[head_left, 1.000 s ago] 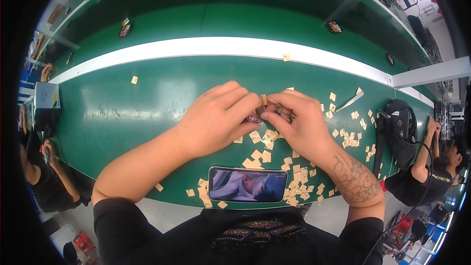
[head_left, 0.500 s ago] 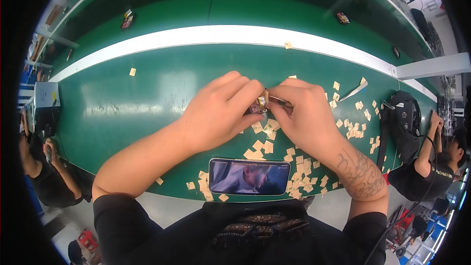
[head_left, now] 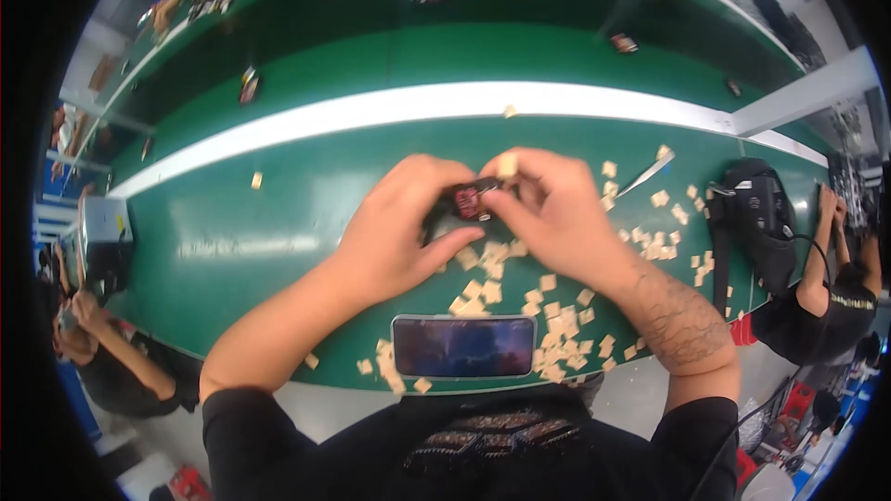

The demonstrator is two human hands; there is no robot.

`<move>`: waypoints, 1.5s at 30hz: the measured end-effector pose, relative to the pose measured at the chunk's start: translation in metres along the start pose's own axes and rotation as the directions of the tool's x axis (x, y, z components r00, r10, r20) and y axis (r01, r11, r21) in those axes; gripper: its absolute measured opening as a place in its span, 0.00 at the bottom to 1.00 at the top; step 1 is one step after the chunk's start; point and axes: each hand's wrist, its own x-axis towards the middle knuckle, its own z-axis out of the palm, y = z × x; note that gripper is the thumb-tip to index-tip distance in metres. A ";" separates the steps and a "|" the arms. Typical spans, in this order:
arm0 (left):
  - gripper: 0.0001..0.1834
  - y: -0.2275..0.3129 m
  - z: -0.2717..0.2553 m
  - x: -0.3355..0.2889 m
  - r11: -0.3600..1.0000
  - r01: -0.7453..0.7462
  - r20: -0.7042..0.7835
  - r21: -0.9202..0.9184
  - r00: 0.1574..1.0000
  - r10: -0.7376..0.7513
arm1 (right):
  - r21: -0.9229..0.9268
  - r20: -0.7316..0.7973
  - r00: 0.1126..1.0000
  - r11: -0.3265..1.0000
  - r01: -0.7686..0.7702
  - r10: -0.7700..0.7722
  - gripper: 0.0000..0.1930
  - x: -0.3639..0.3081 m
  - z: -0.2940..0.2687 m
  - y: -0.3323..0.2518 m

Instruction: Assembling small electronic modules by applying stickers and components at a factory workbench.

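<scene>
Green table (head_left: 213, 213): strewn with loose squares (head_left: 561, 325), which could be scattered or stuck to skin if forearms were dragged across
Phone (head_left: 464, 348): laid screen up at the near edge; could be knocked off by a lowered wrist
Left hand (head_left: 399, 223): thumb spread clear of the part, fingertips hidden; whether anything is gripped cannot be told
Dark part (head_left: 469, 204): held between both hands, red side showing; could be dropped if the right thumb slipped
Right hand (head_left: 557, 204): thumb and fingers closed on the part's right end
Pale square (head_left: 507, 166): perched at the right forefinger; could be creased by a careless brush
White rail (head_left: 371, 109): set beyond the hands
</scene>
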 end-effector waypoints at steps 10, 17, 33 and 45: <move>0.18 -0.007 -0.014 0.050 0.864 0.446 0.297 -0.232 0.879 -0.374 | 0.029 -0.252 0.939 0.968 0.250 -0.235 0.09 0.004 0.005 0.011; 0.14 -0.048 0.002 0.082 0.933 0.343 0.172 -0.108 0.931 -0.322 | -0.109 -0.440 0.873 0.977 0.181 -0.210 0.19 0.010 -0.003 0.013; 0.28 -0.216 0.019 0.171 0.824 0.173 -0.060 0.540 0.984 -0.167 | -0.138 -0.303 0.941 0.984 0.111 -0.148 0.06 0.016 -0.015 0.025; 0.20 -0.095 0.018 0.126 0.949 -0.056 0.262 0.311 0.965 -0.029 | -0.134 -0.342 0.902 0.963 0.232 -0.265 0.04 0.013 -0.014 0.024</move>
